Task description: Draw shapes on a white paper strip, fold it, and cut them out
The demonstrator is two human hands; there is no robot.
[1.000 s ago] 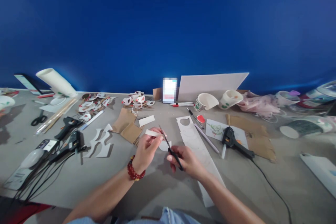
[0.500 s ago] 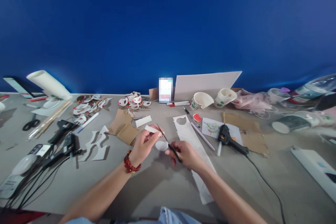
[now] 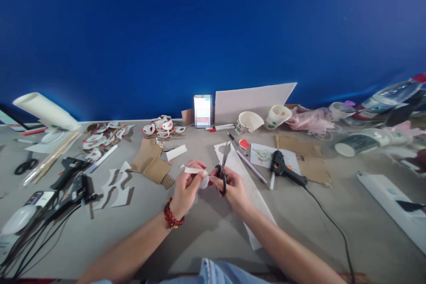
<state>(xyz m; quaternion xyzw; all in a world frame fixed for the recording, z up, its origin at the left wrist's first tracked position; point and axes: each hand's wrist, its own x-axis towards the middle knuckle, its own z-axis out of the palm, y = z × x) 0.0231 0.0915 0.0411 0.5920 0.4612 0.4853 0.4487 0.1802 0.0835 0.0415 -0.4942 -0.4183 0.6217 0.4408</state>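
Observation:
My left hand (image 3: 184, 190) pinches a narrow white paper strip (image 3: 191, 170) between thumb and fingers. Black-handled scissors (image 3: 226, 153) are held in my right hand (image 3: 235, 190), with their blades pointing up and away from the strip. The right fingertips meet the left ones near a small rounded white paper piece (image 3: 203, 183), partly hidden by the fingers; whether it lies on the table or is held I cannot tell. Beneath the right forearm runs a long white paper sheet (image 3: 254, 213) with a rounded cut-out at its far end.
Cardboard pieces (image 3: 155, 168) and a white paper rectangle (image 3: 176, 152) lie beyond my left hand. A black glue gun (image 3: 282, 166) with its cable is on the right; other glue guns (image 3: 78, 191) lie left. Paper birds (image 3: 163, 127), cups (image 3: 248, 123) and a lit phone (image 3: 203, 111) stand along the back.
The scissor blades have swung away from the paper strip to point upward. My right fingers have moved in to my left fingertips at the paper. The view has shifted slightly right.

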